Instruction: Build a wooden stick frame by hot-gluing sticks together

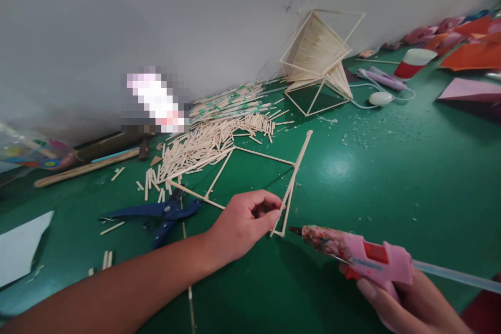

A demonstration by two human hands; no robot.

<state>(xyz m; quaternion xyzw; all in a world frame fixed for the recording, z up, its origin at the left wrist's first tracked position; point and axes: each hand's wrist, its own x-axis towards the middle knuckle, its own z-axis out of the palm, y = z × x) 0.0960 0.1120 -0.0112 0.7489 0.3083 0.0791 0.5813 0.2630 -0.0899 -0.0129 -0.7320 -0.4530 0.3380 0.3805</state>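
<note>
– Right hand point(417, 305), nearest the lens: what are its fingers doing?

– They are wrapping the handle of the pink glue gun point(378, 261); whether one is pressing the trigger, I cannot tell. Left hand point(246, 222): thumb and index finger are pinching a long stick point(302, 150).

– And the workpiece?

– Stick frame point(266, 156) is spreading across the middle of the green tabletop point(391, 177), the pinched stick running along its right side. Nozzle point(296, 230) is pointing at the near corner, just beside it, apparently not touching.

– Risks?

– Judgement: the nozzle, if hot, is sitting near bare left fingertips; a slip of either hand could be causing a burn. Uneven pulling could be twisting thin joints loose. Frame's left end is lying by the blue pliers point(168, 210) and the pile of cut sticks point(199, 148); snagging there could be skewing it.

– Containers, farther out?

– Red-and-white cup point(415, 62) is standing at right rear, its inside not showing. Clear plastic bag point(35, 148) at far left is showing coloured patches, print or contents unclear. Green-printed wrappers point(235, 99) behind the pile are probably enclosing more sticks.
</note>
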